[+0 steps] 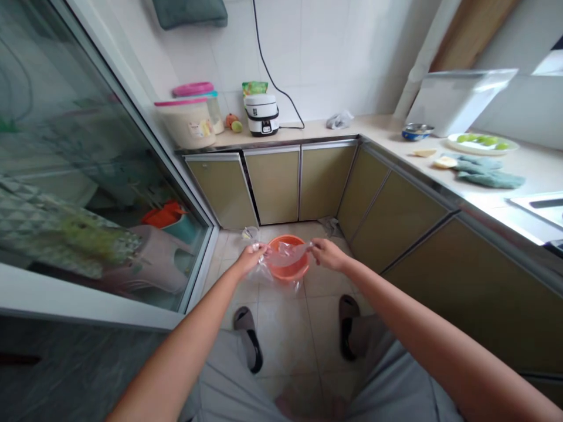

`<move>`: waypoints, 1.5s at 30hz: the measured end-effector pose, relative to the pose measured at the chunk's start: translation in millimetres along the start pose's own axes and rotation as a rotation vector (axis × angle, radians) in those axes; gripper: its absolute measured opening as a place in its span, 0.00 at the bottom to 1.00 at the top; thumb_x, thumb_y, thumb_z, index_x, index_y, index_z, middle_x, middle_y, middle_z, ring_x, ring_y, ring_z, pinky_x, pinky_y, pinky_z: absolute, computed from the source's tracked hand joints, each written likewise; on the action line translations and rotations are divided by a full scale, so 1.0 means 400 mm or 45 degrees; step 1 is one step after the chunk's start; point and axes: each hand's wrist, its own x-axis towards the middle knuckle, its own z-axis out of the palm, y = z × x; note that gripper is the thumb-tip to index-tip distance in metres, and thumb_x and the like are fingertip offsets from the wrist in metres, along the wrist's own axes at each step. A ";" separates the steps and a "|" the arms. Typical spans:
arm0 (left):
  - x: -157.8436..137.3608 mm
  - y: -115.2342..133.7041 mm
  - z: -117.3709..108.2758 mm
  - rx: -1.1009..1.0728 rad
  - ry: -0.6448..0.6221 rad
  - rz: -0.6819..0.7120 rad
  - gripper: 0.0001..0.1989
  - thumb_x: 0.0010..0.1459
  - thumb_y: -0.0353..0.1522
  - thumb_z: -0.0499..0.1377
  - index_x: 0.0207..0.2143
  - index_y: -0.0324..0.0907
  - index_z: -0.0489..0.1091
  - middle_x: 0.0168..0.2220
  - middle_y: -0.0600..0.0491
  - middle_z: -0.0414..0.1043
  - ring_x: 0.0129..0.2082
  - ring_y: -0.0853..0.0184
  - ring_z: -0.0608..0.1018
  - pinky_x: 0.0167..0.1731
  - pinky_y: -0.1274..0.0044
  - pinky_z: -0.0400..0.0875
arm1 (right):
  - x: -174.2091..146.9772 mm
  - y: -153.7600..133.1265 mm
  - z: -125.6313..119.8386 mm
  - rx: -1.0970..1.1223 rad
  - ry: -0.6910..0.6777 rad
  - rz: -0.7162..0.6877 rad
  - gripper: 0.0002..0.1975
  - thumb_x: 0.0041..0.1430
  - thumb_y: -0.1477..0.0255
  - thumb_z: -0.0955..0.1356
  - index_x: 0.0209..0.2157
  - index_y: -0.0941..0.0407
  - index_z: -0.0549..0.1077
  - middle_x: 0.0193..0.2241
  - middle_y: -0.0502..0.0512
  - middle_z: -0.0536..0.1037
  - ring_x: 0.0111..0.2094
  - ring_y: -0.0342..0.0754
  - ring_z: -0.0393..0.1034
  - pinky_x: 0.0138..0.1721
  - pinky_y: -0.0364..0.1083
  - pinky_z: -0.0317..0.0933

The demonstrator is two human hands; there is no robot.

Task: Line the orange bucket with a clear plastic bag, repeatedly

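Stretching a clear, thin plastic bag (281, 258) open, the left hand (251, 255) and right hand (326, 253) each pinch one side of its mouth, directly above a round orange plastic bin (288, 271) on the tiled floor (285, 334). Judging by this, the bag is being opened; lining the bin would call for lowering it evenly over the rim.

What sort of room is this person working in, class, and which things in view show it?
Most likely a home kitchen: a white electric rice cooker stands on the pale L-shaped countertop above beige cabinet doors, and a white plate of green fruit slices sits nearby.
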 end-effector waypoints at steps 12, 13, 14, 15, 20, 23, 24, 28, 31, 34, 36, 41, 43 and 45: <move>0.201 0.155 -0.087 -0.422 0.113 0.079 0.20 0.51 0.34 0.68 0.47 0.40 0.76 0.18 0.64 0.60 0.22 0.69 0.76 0.31 0.76 0.70 | 0.135 -0.029 -0.209 0.127 0.506 0.123 0.15 0.70 0.64 0.64 0.47 0.59 0.76 0.21 0.51 0.79 0.19 0.42 0.65 0.24 0.40 0.56; 0.210 0.169 -0.095 -0.424 0.115 0.090 0.20 0.50 0.35 0.68 0.46 0.39 0.76 0.18 0.65 0.59 0.22 0.70 0.77 0.32 0.76 0.70 | 0.137 -0.029 -0.224 0.122 0.526 0.107 0.16 0.70 0.64 0.64 0.49 0.59 0.76 0.20 0.51 0.79 0.20 0.43 0.67 0.25 0.40 0.57; 0.218 0.183 -0.102 -0.423 0.118 0.100 0.20 0.49 0.35 0.68 0.46 0.39 0.76 0.18 0.65 0.59 0.22 0.69 0.77 0.32 0.76 0.70 | 0.139 -0.030 -0.236 0.119 0.541 0.090 0.16 0.70 0.65 0.65 0.51 0.59 0.76 0.20 0.51 0.79 0.22 0.44 0.69 0.26 0.40 0.58; 0.225 0.197 -0.107 -0.422 0.120 0.109 0.21 0.49 0.36 0.68 0.46 0.39 0.77 0.18 0.65 0.59 0.23 0.69 0.78 0.33 0.76 0.70 | 0.139 -0.031 -0.246 0.118 0.552 0.074 0.17 0.70 0.65 0.65 0.54 0.59 0.76 0.19 0.51 0.78 0.24 0.45 0.71 0.27 0.40 0.58; 0.247 0.238 -0.110 -0.467 0.131 0.158 0.23 0.45 0.40 0.69 0.43 0.39 0.76 0.15 0.67 0.52 0.26 0.64 0.80 0.34 0.74 0.70 | 0.136 -0.027 -0.261 0.101 0.570 0.067 0.21 0.70 0.68 0.64 0.60 0.57 0.72 0.19 0.48 0.78 0.24 0.46 0.72 0.29 0.40 0.60; 0.260 0.227 -0.098 -0.517 0.126 0.144 0.24 0.43 0.41 0.69 0.42 0.40 0.76 0.15 0.67 0.52 0.27 0.63 0.80 0.34 0.74 0.70 | 0.134 -0.022 -0.252 0.039 0.578 0.141 0.19 0.68 0.71 0.64 0.57 0.57 0.74 0.20 0.49 0.79 0.24 0.45 0.71 0.27 0.40 0.59; 0.264 0.218 -0.093 -0.524 0.120 0.134 0.24 0.42 0.41 0.69 0.42 0.40 0.76 0.15 0.67 0.52 0.27 0.62 0.80 0.33 0.74 0.69 | 0.134 -0.020 -0.248 0.021 0.581 0.174 0.18 0.67 0.71 0.64 0.56 0.57 0.75 0.20 0.49 0.80 0.23 0.45 0.71 0.27 0.40 0.59; 0.275 0.161 -0.072 -0.541 0.115 0.071 0.25 0.42 0.42 0.70 0.42 0.40 0.77 0.15 0.67 0.53 0.27 0.62 0.80 0.32 0.74 0.67 | 0.141 -0.012 -0.238 -0.001 0.614 0.306 0.20 0.64 0.71 0.66 0.57 0.55 0.72 0.22 0.48 0.81 0.18 0.44 0.68 0.26 0.42 0.60; 0.280 0.114 -0.059 -0.583 0.105 0.036 0.24 0.42 0.42 0.69 0.42 0.40 0.77 0.15 0.67 0.51 0.28 0.61 0.81 0.32 0.74 0.67 | 0.148 -0.009 -0.244 -0.019 0.660 0.385 0.25 0.63 0.72 0.66 0.61 0.55 0.67 0.25 0.48 0.81 0.19 0.45 0.70 0.28 0.44 0.63; 0.281 0.071 -0.051 -0.638 0.097 0.031 0.23 0.42 0.41 0.69 0.41 0.40 0.77 0.15 0.67 0.50 0.28 0.62 0.81 0.32 0.75 0.68 | 0.136 -0.021 -0.243 -0.156 0.703 0.463 0.27 0.61 0.69 0.68 0.62 0.55 0.66 0.34 0.55 0.83 0.28 0.48 0.75 0.32 0.45 0.65; 0.279 0.047 -0.047 -0.657 0.112 0.026 0.23 0.43 0.42 0.69 0.41 0.41 0.77 0.15 0.67 0.51 0.29 0.62 0.81 0.31 0.75 0.68 | 0.109 -0.042 -0.219 -0.374 0.781 0.416 0.29 0.60 0.66 0.70 0.62 0.53 0.67 0.46 0.61 0.80 0.36 0.51 0.77 0.36 0.46 0.66; 0.265 -0.005 -0.030 -0.654 0.116 0.011 0.23 0.43 0.44 0.71 0.39 0.40 0.77 0.16 0.65 0.53 0.27 0.63 0.80 0.29 0.76 0.70 | 0.066 -0.089 -0.058 -0.742 0.657 -0.199 0.20 0.68 0.64 0.64 0.58 0.52 0.72 0.55 0.63 0.75 0.51 0.54 0.73 0.44 0.46 0.67; 0.260 -0.019 -0.023 -0.650 0.107 0.017 0.21 0.42 0.42 0.72 0.36 0.40 0.77 0.17 0.65 0.56 0.25 0.66 0.79 0.30 0.76 0.73 | 0.109 -0.084 0.019 -0.764 0.298 -0.321 0.16 0.70 0.64 0.62 0.52 0.53 0.77 0.49 0.61 0.80 0.50 0.54 0.75 0.46 0.45 0.66; 0.256 -0.029 -0.018 -0.645 0.091 0.027 0.19 0.42 0.41 0.73 0.34 0.39 0.77 0.19 0.63 0.60 0.23 0.68 0.77 0.31 0.75 0.74 | 0.195 -0.061 0.088 -0.759 -0.042 -0.261 0.18 0.72 0.64 0.60 0.46 0.53 0.80 0.45 0.60 0.82 0.47 0.53 0.77 0.46 0.46 0.67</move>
